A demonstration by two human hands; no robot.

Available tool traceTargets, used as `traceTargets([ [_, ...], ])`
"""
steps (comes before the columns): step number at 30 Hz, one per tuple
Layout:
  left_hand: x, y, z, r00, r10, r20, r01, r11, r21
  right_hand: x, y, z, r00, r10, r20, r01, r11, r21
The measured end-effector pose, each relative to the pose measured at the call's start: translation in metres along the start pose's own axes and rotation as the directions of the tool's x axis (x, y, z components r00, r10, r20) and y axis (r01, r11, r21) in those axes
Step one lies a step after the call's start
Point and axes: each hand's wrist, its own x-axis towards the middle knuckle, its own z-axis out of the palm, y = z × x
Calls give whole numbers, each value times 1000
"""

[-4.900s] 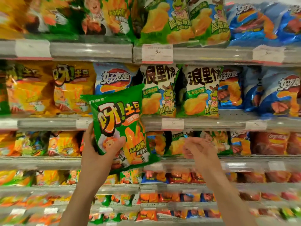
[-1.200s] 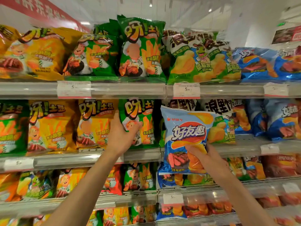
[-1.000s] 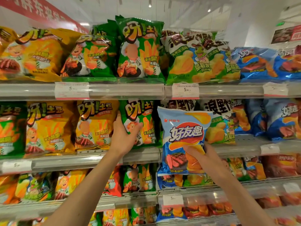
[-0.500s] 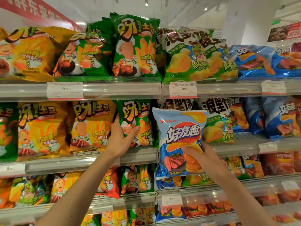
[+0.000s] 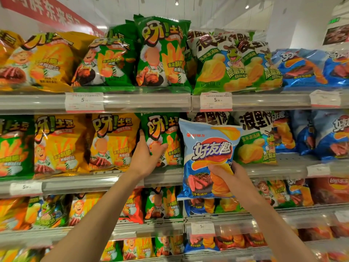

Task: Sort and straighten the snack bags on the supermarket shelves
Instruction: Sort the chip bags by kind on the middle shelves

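Observation:
A green snack bag (image 5: pixel 166 137) stands upright on the second shelf (image 5: pixel 90 183), between yellow bags and white-green bags. My left hand (image 5: pixel 146 157) grips its lower left side, thumb across the front. A light blue chip bag (image 5: pixel 208 148) hangs in the air in front of the shelf, just right of the green one. My right hand (image 5: pixel 229 176) pinches its lower right part, thumb on the front. The blue bag hides part of the white-green bags behind it.
The top shelf (image 5: pixel 147 100) carries yellow, green, white-green and blue bags, with price tags (image 5: pixel 216 101) along its rail. More blue bags (image 5: pixel 324 137) fill the second shelf at the far right. Lower shelves hold mixed bags. A red banner (image 5: pixel 43 14) hangs at top left.
The view has risen from the lower shelves. The green bag went from my left hand in the air onto the second shelf; my right hand took a blue bag. Over the last second little has moved.

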Motion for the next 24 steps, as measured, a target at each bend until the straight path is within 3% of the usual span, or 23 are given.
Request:
traceTargets([
  [5,3,-7,-6,999,12,-31,-11,1000,25,0,1,0,1000,7,3,-7,1000,23],
  [12,-52,16,-28,990,57,-131,-64,997,-53,-2,12,5,996,72,-46,-69,996,59],
  [18,-103,22,-49,996,1,-92,-25,965,-260,-34,26,11,990,82,-114,-79,996,35],
  [24,-145,14,-50,999,-42,30,51,904,-426,-82,36,9,949,133,-285,-127,991,37],
])
